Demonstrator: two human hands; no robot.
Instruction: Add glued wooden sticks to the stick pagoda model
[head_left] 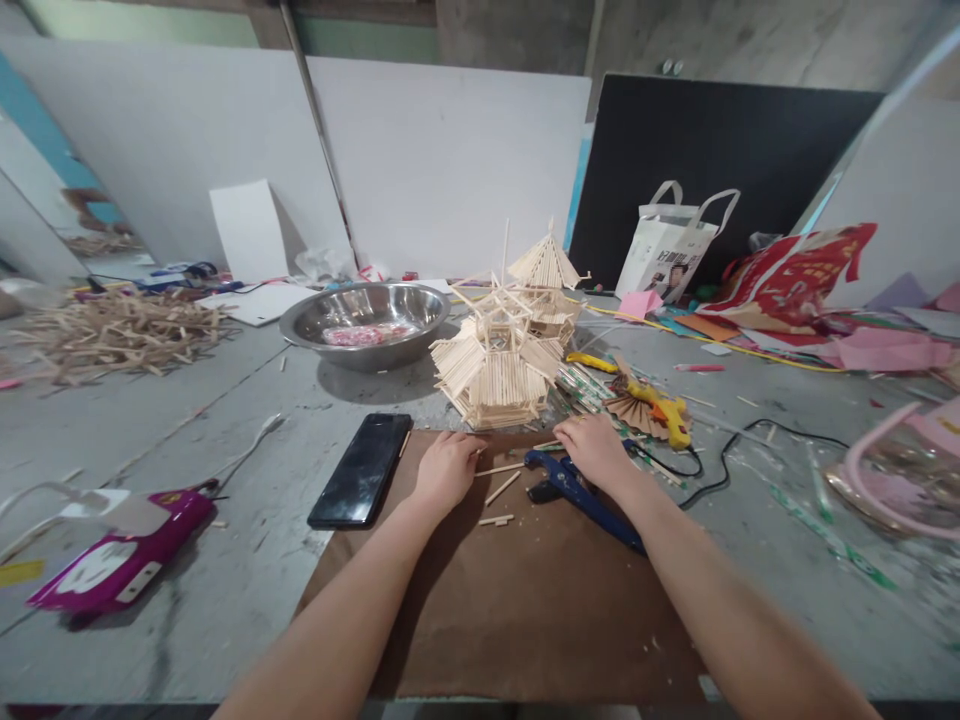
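My left hand [448, 468] rests at the far edge of a brown board [517, 600], its fingers curled together; what they hold, if anything, is hidden. My right hand [596, 455] is closed too, fingertips pinched near the board's far edge, their contents too small to make out. Beneath and beside it lies a blue hand cutter [581, 500]. Several short wooden sticks [502, 487] lie loose between my hands. Just beyond stands a pavilion model [495, 370] built of thin wooden sticks, with a second pointed-roof model [549, 262] behind it.
A black phone [360, 470] lies left of the board, and a purple power strip [124, 560] farther left. Behind are a metal basin [367, 325] and a stick pile [127, 330]. Rightward sit a yellow glue gun [664, 410], wrapped sticks [589, 390] and a pink-handled basket [900, 470].
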